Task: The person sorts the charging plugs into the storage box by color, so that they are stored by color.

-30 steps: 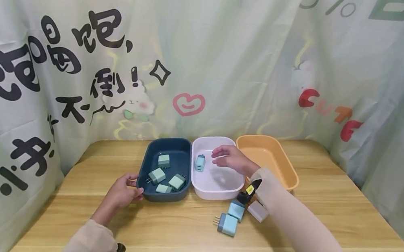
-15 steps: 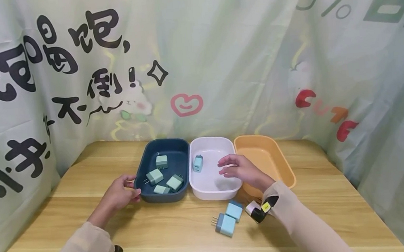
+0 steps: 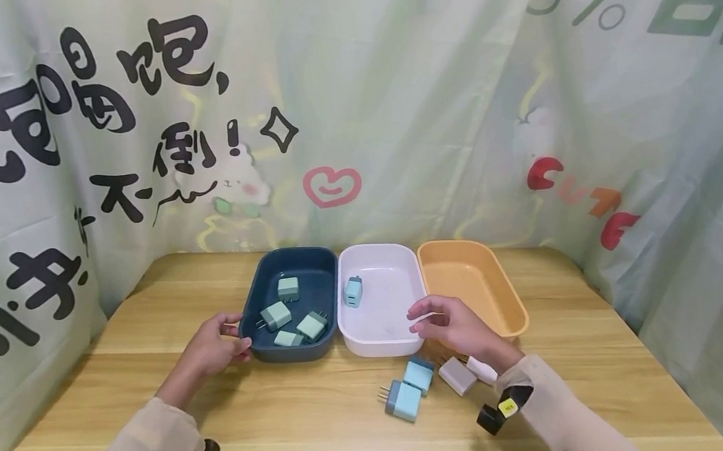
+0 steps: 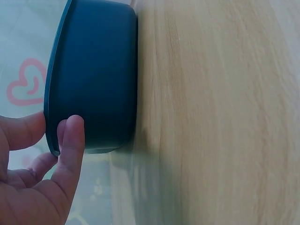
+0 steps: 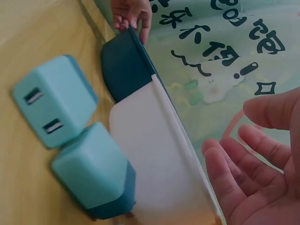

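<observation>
Navy tray (image 3: 317, 280), at left of a row of three on a wooden surface (image 3: 289, 428); rim pinched between the thumb and fingers of the left hand (image 3: 211, 349).
Contents: four pale green chargers (image 3: 275, 316), lying at mixed angles. Alongside, white tray (image 3: 386, 343), holding one light blue charger (image 3: 353, 291); then orange tray (image 3: 467, 273). Right hand (image 3: 459, 325): released, fingers loosely curved, holding nothing, at the near corner where the white and orange trays meet. In front of the white tray, two blue chargers (image 3: 404, 401), close together, one showing two ports in the right wrist view; to their right, one greyish charger (image 3: 457, 376) and one whitish item (image 3: 481, 370), partly hidden by the right wrist. Behind: pale printed curtain (image 3: 402, 105) with black lettering and a pink heart (image 3: 332, 187).
</observation>
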